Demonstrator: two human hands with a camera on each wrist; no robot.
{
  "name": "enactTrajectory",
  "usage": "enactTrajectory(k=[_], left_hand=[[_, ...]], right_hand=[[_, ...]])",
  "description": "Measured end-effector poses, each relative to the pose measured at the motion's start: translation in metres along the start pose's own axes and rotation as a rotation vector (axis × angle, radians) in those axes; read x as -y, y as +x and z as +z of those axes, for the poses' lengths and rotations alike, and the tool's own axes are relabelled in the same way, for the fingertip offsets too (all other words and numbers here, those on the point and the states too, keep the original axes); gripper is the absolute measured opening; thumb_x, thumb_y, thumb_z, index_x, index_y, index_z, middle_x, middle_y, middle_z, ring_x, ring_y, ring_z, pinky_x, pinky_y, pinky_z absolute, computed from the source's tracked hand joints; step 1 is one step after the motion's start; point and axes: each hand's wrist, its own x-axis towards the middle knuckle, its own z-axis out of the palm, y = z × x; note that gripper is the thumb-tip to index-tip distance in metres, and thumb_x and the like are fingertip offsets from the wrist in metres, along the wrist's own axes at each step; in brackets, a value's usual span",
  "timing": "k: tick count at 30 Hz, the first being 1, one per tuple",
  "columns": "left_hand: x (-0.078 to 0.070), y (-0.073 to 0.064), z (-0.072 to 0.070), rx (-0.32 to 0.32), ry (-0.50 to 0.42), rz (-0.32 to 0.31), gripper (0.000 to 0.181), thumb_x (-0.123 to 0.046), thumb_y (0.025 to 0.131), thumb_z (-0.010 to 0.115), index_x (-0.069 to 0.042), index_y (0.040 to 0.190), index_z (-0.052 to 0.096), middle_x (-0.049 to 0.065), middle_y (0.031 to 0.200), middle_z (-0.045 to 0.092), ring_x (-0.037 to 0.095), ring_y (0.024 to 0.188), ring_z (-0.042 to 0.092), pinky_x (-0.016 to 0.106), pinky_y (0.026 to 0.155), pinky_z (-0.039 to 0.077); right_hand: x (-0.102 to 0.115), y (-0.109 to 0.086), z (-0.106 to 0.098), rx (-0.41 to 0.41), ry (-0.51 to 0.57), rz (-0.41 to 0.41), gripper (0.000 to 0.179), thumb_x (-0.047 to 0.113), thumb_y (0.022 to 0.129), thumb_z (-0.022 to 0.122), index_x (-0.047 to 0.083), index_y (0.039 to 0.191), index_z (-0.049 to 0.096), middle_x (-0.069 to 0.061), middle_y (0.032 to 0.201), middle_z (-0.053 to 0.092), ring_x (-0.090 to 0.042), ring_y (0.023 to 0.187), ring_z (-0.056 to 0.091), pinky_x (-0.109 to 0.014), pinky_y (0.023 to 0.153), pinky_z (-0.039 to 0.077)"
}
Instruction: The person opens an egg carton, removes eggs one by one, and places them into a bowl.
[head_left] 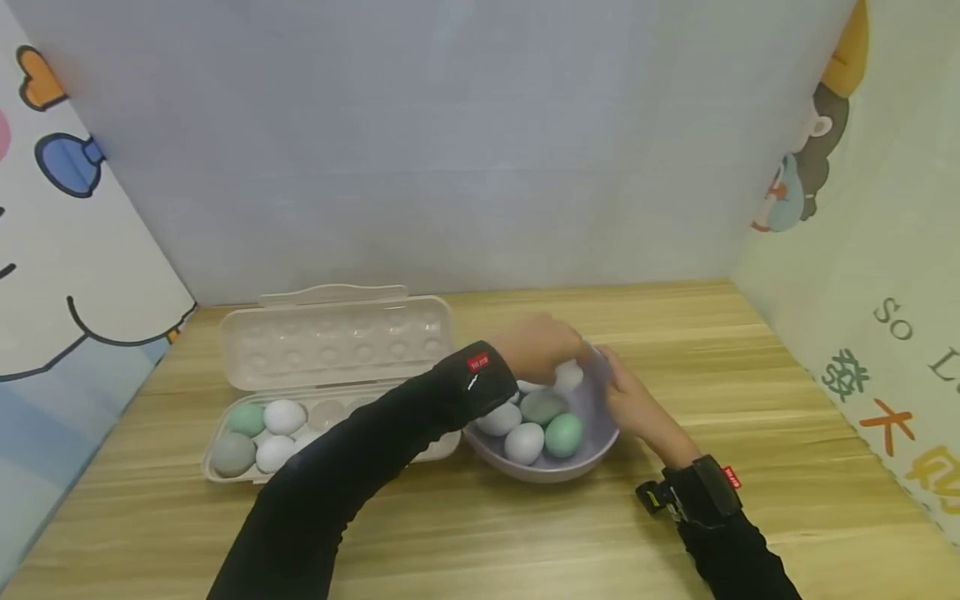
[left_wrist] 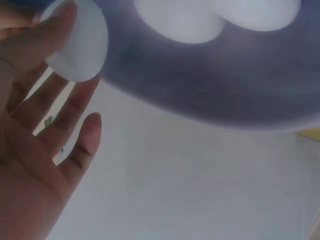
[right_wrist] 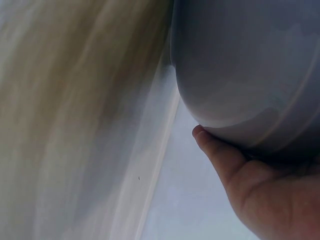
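Note:
A lilac bowl (head_left: 543,473) stands on the table with several white, green and grey-green eggs inside. My left hand (head_left: 536,346) reaches over its far side and pinches a white egg (left_wrist: 87,45) between thumb and fingers, close above the bowl's inner wall. The little finger stands away from the egg in the left wrist view. At the bowl's right side, my right hand (head_left: 637,408) grips the rim. Its thumb (right_wrist: 220,155) lies against the outer wall in the right wrist view, while the other fingers are mostly hidden behind the bowl.
Left of the bowl lies an opened egg carton (head_left: 337,342), its lid folded back. A green egg (head_left: 246,419), a grey egg (head_left: 232,454) and white eggs (head_left: 285,417) fill its left end; my left forearm covers part of it. Walls enclose the wooden table (head_left: 465,550) behind and at both sides.

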Motion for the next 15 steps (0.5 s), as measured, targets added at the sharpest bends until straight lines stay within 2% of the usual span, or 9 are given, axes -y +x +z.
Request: enactTrajectory(k=[4, 7, 11, 15], left_hand=[[-0.003, 0.007, 0.006, 0.018, 0.015, 0.013, 0.044, -0.002, 0.071, 0.068, -0.022, 0.110, 0.059, -0.009, 0.108, 0.060, 0.012, 0.101, 0.051, 0.034, 0.085, 0.038], [-0.004, 0.012, 0.013, 0.014, 0.009, 0.018, 0.036, -0.001, 0.072, 0.066, -0.019, 0.103, 0.061, -0.007, 0.103, 0.061, 0.013, 0.097, 0.052, 0.032, 0.082, 0.039], [0.000, 0.017, 0.026, -0.002, 0.023, 0.054, 0.025, -0.003, 0.073, 0.063, -0.017, 0.094, 0.060, -0.007, 0.092, 0.061, 0.012, 0.086, 0.054, 0.027, 0.078, 0.042], [0.001, 0.020, 0.033, 0.020, 0.028, 0.060, 0.025, -0.003, 0.077, 0.060, -0.017, 0.097, 0.059, -0.007, 0.093, 0.062, 0.010, 0.086, 0.054, 0.026, 0.082, 0.043]], right_hand=[[-0.001, 0.000, 0.001, 0.002, -0.012, -0.020, 0.054, -0.007, 0.083, 0.026, 0.002, 0.135, 0.022, -0.028, 0.136, 0.029, -0.042, 0.122, 0.031, -0.054, 0.099, 0.028], [-0.002, 0.000, 0.002, -0.002, -0.030, -0.039, 0.054, -0.008, 0.082, 0.026, 0.001, 0.135, 0.023, -0.029, 0.136, 0.029, -0.042, 0.123, 0.030, -0.055, 0.099, 0.028], [-0.004, 0.001, 0.002, -0.013, -0.036, -0.037, 0.054, -0.008, 0.081, 0.026, 0.002, 0.135, 0.024, -0.029, 0.133, 0.032, -0.042, 0.119, 0.035, -0.053, 0.093, 0.036], [-0.005, 0.001, 0.000, -0.003, -0.031, -0.003, 0.056, -0.007, 0.082, 0.026, 0.004, 0.136, 0.021, -0.029, 0.135, 0.030, -0.043, 0.116, 0.038, -0.050, 0.086, 0.043]])
